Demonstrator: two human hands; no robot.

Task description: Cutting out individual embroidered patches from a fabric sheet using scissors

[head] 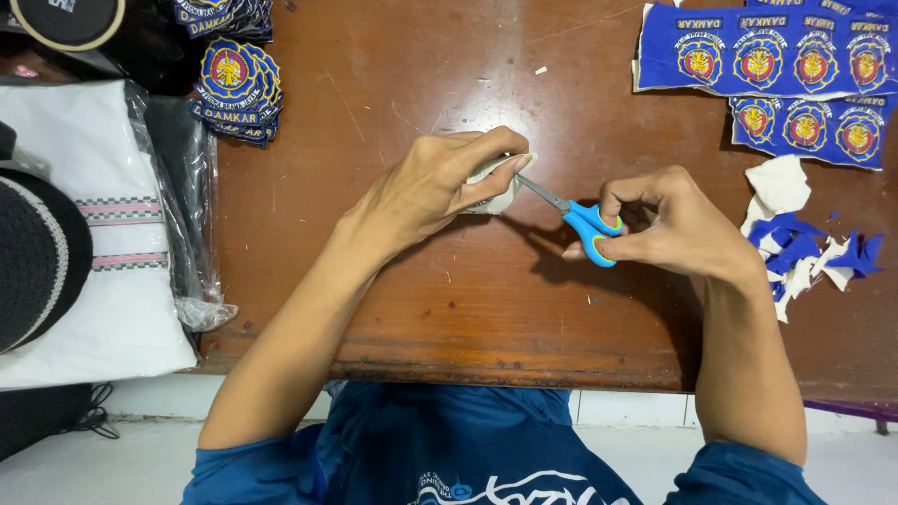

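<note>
The small patch [496,182], white backing up, sits pinched in the left hand [440,182] over the middle of the brown table [468,309], and the right hand [678,229] has its fingers through the blue-handled scissors [575,213], blades at the patch's edge. Thumb so close, a slip could nick it or cut into the emblem. Uncut blue sheets of round emblems [776,56] lie far right above scraps [804,248]; finished patches [238,89] stacked far left.

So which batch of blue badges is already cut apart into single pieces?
The stacked pile of badges at the table's top left: separate round pieces. The sheets at top right remain joined rows on uncut blue fabric.
</note>
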